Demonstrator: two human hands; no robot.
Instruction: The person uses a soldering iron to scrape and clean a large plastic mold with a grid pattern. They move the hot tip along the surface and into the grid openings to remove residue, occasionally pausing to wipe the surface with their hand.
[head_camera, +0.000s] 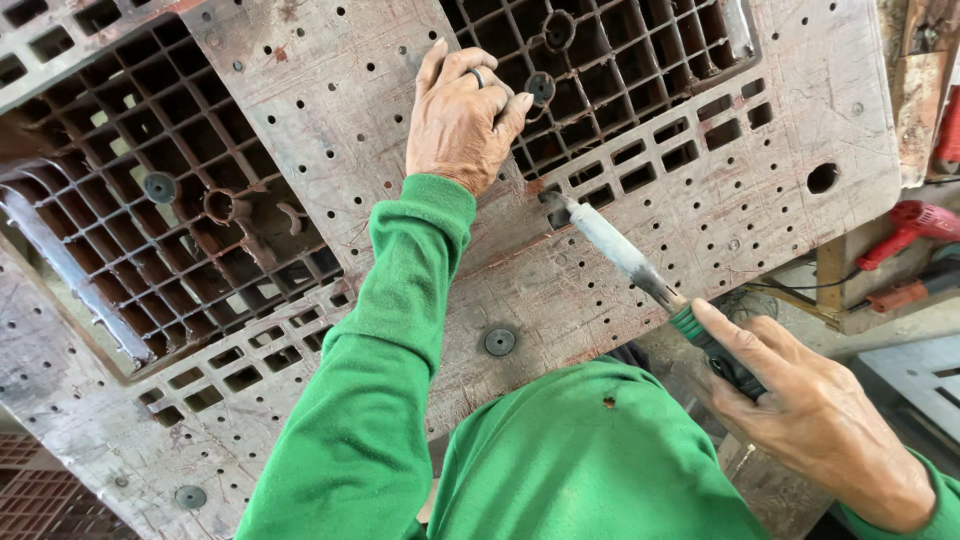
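Head view: at the far left, the worn reddish-brown plastic pallet (330, 110) stands tilted in front of me, its flat panels dotted with small holes. Its left grid opening (170, 200) shows rows of square cells, with a round grey cap (159, 187) and a ring-shaped boss (219, 205) among the ribs. Lower down, another round cap (190, 496) sits on the pale bottom edge of the panel.

Moving right, my green sleeve (385, 330) rises up the middle of the frame. My left hand (462, 115) rests flat against the pallet at the edge of the upper right grid opening (610, 70), fingers curled over the rim beside a small round cap (540, 87); it holds nothing, only presses on the pallet. A ring (478, 77) sits on one finger. Below the sleeve, a round grey cap (499, 342) lies on the bare panel.

Further right, a tool with a grey metal shaft (620, 250) and a green and black handle (715, 345) slants up to the left, its tip touching the pallet just below that grid opening. My right hand (815, 415) is closed around the handle, forefinger stretched along it.

At the far right, well apart from the pallet, a red power tool (910, 225) lies on a wooden shelf (830, 275).
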